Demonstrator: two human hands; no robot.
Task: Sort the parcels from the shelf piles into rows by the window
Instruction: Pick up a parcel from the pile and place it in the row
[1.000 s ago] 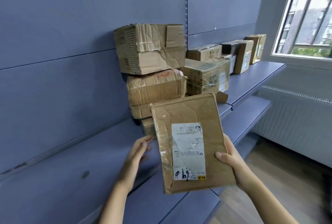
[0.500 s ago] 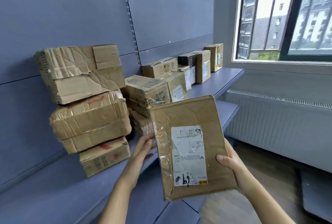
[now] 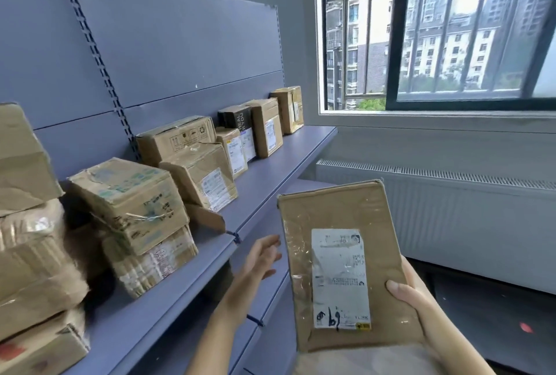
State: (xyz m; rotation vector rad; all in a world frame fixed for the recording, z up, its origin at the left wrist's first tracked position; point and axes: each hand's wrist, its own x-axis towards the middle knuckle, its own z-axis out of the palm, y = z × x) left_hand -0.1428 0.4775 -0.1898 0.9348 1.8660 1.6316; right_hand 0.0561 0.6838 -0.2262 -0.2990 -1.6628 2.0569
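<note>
The right hand [image 3: 412, 299] is gripping the flat parcel [image 3: 340, 212] at its lower right edge, thumb lying across the labelled face and fingers tucked behind. This one-sided grip is holding the parcel in the air in front of the shelf [image 3: 270, 182], clear of it. The left hand [image 3: 261, 257] is hovering with slack, spread fingers just beside the parcel's left edge, holding nothing. To carry it well, I judge the left hand should be supporting that free edge so the thin parcel is not twisting. The parcel should then be going in upright, label outward, beside the row of standing parcels [image 3: 266, 129] near the window [image 3: 436, 28]. Its long axis is running up and away from the person, with the top short edge pointing toward the radiator [image 3: 451, 194] and the label [image 3: 341, 278] facing the camera.
</note>
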